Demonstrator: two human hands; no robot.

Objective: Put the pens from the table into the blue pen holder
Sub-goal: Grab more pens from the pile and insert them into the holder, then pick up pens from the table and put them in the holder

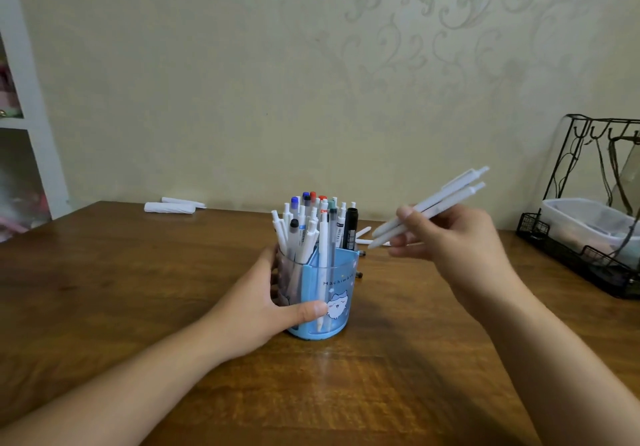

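The blue pen holder stands in the middle of the wooden table, packed with several upright pens. My left hand grips its left side, thumb across the front. To the right and above the table, my right hand holds two white pens, tips pointing down-left toward the holder. Behind the holder, a few white pens lie on the table, partly hidden.
A black wire rack with a clear plastic box stands at the right edge. Two white rolled items lie at the table's back edge by the wall. A white shelf stands at far left.
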